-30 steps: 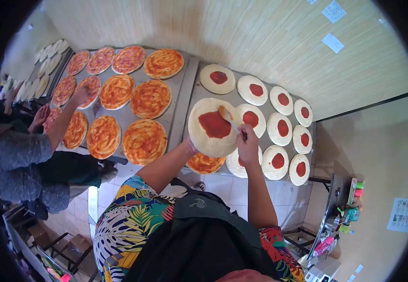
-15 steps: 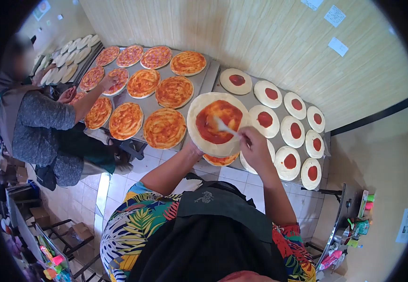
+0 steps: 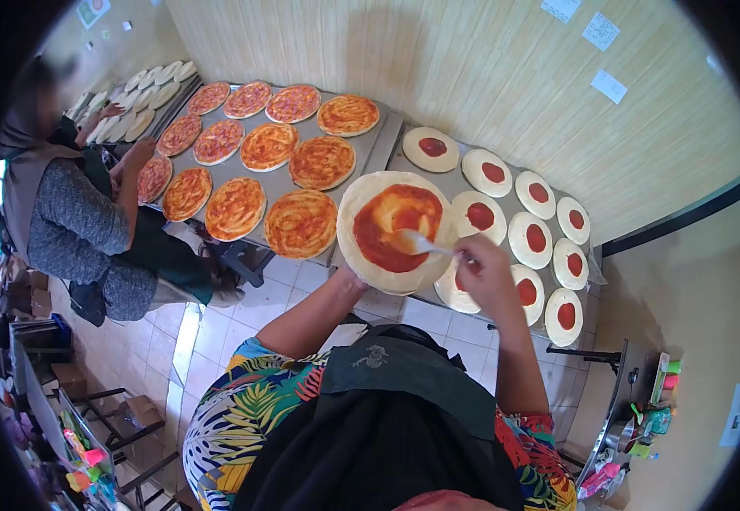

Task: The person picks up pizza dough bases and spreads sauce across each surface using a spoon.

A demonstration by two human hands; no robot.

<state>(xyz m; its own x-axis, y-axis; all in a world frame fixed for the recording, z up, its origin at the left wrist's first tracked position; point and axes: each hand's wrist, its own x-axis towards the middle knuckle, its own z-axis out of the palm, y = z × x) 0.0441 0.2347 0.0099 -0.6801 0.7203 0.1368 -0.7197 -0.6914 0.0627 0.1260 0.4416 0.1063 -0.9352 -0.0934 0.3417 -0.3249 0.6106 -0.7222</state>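
My left hand (image 3: 350, 278) supports a round pizza base (image 3: 397, 211) from below, its fingers mostly hidden under the dough. Red sauce covers the middle of that base, with a paler patch where it is thin and a bare rim around it. My right hand (image 3: 483, 268) is closed around the handle of a spoon (image 3: 424, 244), whose bowl rests in the sauce right of centre. Beyond my right hand, several pizza bases (image 3: 530, 240) lie on a metal tray, each with a red pool of sauce in its centre.
On the left tray lie several sauced pizza bases (image 3: 323, 162), the farther ones with a chopped topping. A co-worker (image 3: 80, 200) stands at that tray's left end. Plain dough rounds (image 3: 140, 123) fill a rack behind. A side table (image 3: 617, 426) with bright items stands at right.
The spoon in my right hand has moved down and to the right across the sauce, leaving a paler area above it. The co-worker's hands have drawn back from the topped pizzas.
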